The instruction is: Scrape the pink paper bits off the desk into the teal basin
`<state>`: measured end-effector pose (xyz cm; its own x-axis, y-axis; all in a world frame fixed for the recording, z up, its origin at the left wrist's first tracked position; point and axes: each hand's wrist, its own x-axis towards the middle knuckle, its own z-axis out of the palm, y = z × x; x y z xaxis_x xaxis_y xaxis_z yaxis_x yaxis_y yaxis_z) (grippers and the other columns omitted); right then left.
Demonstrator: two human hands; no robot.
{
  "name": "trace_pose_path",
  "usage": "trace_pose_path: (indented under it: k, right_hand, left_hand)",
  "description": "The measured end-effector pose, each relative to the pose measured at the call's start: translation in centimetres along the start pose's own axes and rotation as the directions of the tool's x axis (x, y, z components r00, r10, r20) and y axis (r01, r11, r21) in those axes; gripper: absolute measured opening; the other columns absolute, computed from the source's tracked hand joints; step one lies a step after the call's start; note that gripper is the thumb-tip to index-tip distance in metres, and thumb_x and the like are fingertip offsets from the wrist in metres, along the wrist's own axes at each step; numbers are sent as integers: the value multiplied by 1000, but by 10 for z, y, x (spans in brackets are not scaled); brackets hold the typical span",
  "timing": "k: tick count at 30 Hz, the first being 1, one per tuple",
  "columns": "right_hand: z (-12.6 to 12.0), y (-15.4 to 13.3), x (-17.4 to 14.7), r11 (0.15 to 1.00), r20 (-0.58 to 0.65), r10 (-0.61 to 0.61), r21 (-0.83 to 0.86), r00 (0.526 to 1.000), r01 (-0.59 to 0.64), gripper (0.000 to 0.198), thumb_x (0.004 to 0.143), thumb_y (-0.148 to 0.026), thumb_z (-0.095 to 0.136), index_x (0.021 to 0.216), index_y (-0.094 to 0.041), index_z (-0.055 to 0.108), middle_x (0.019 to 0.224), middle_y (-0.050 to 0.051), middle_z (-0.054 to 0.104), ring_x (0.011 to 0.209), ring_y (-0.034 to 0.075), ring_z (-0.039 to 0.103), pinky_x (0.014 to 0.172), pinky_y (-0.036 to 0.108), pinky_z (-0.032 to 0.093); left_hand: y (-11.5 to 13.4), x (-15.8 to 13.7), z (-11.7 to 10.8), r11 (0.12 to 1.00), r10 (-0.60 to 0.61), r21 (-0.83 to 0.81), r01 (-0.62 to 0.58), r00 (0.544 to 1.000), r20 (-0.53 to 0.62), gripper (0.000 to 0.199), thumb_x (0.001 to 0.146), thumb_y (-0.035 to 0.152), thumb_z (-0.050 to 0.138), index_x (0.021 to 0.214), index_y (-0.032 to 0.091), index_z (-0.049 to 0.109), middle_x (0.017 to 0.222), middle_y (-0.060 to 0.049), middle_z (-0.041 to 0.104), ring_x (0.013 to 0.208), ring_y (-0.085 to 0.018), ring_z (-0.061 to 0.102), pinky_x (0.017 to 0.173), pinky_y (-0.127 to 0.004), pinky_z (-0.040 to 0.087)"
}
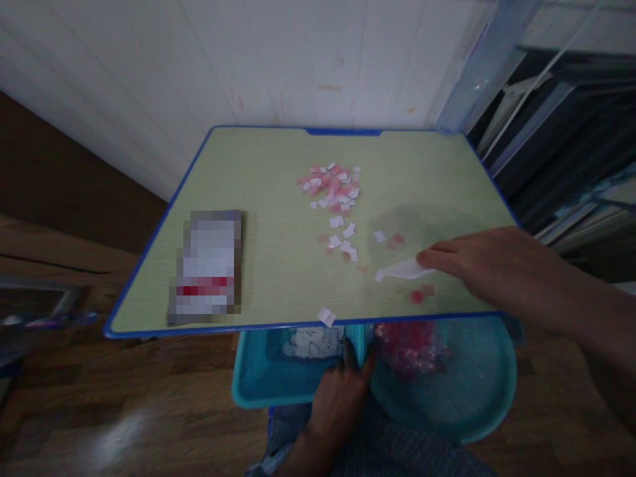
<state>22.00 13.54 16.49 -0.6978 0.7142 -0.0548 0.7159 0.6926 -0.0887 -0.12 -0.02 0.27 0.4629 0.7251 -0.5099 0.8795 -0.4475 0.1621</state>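
My right hand [472, 262] is closed in a pinch on a thin, flat white piece [403, 269]; I cannot tell whether it is paper or plastic. Its tip lies low over the board, near a few loose pink and white squares [379, 236]. Below the board's front edge, my left hand [340, 391] has fingers apart, reaching over the meeting rims of a blue rectangular tray [253, 371] and a round teal tray [477, 411]. White pieces [313, 344] lie in the rectangular tray. Pink clear-wrapped material [412, 348] lies in the round one.
The pale green board [278, 265] has a blue edge. A heap of small pink and white squares [330, 185] sits at its back middle. One white square [326, 317] overlaps the front edge. A blurred-out flat object [209, 265] lies at left. Dark panels [561, 126] lean at right.
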Motion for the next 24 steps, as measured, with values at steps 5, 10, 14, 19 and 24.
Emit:
trace_pose_path:
  k: [5,10,14,19,24]
  right_hand:
    - [1,4,-10,998,104,-55,-4,993,56,34,86,-13,41,109,-26,63,109,2,68,88,20,65,68,31,46]
    - [-3,12,-21,993,127,-91,-59,988,99,37,88,-15,41,117,-27,60,118,2,65,98,21,62,75,32,47]
    - [-7,4,-13,992,101,-93,-79,990,101,34,87,-14,39,109,-24,62,109,4,68,89,21,64,67,31,46]
    - [-2,6,-13,992,96,-111,-42,989,116,35,84,-14,43,111,-26,62,112,2,68,93,22,63,71,32,45]
    - [-5,6,-11,991,56,-82,-105,995,87,34,84,-11,40,107,-23,62,101,3,69,82,20,64,66,31,42]
  left_hand:
    - [0,-1,-2,1000,2,3,-2,1000,1,63,89,10,36,146,32,23,133,-27,47,79,-23,68,64,-35,56]
    - [1,-1,-2,1000,5,14,-5,1000,-18,63,89,10,36,147,32,21,132,-27,48,78,-23,69,64,-35,56]
    - [0,-1,-1,1000,5,17,-5,1000,-27,63,89,11,37,147,32,22,134,-28,46,77,-24,69,63,-36,57]
    - [0,-1,0,1000,15,5,-15,999,-34,66,88,9,39,147,31,21,132,-27,48,78,-24,69,65,-36,57]
    - [0,-1,0,1000,9,13,-8,1000,-28,66,88,9,38,147,32,20,132,-27,49,77,-23,69,64,-35,57]
